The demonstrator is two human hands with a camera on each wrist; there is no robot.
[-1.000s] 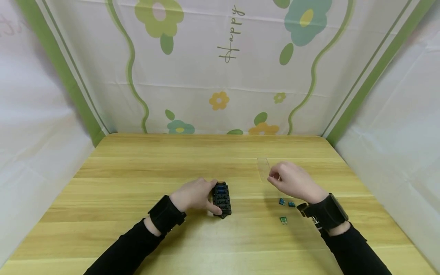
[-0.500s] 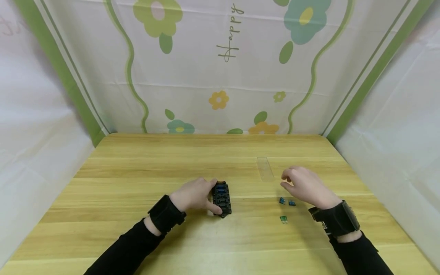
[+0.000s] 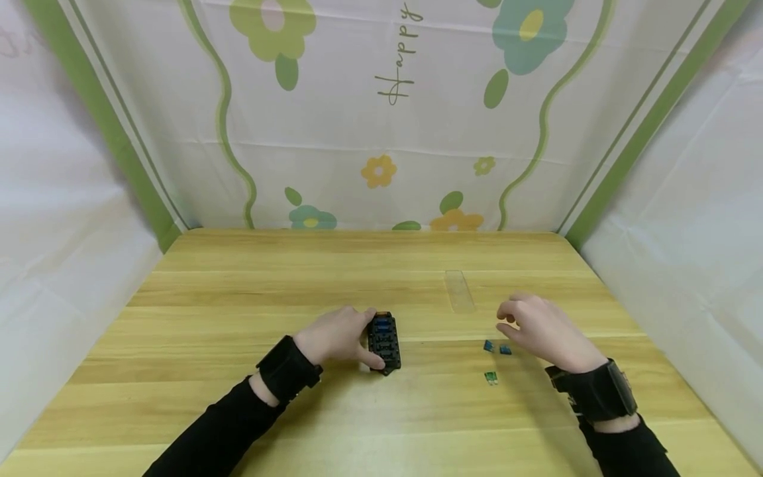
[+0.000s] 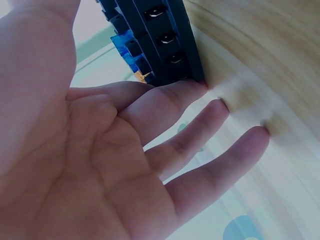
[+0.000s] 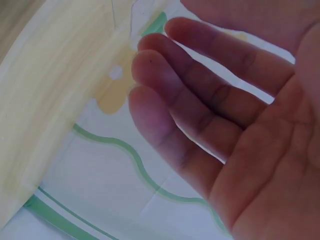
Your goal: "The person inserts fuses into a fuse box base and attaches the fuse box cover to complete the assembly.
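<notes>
My left hand (image 3: 336, 336) holds a black fuse block (image 3: 387, 346) by its two ends, thumb at the near end and forefinger at the far end. Blue fuses (image 3: 382, 326) and an orange one sit in its far slots. In the left wrist view, metal terminals line the side of the fuse block (image 4: 165, 38), and the other fingertips of the left hand (image 4: 115, 165) touch the table. My right hand (image 3: 545, 331) hovers with loosely bent fingers, holding nothing. Two loose blue blade fuses (image 3: 489, 346) lie just left of and below it; a green blade fuse (image 3: 491, 378) lies nearer me.
A clear plastic cover (image 3: 458, 291) lies flat beyond the loose fuses. The wooden table (image 3: 268, 265) meets a flower-printed cloth (image 3: 334, 132) at the back, and white cloth walls rise on both sides.
My right hand has drawn away from the clear cover, rightward and toward me, and its fingers have parted somewhat. The left hand and the fuse block have stayed put.
</notes>
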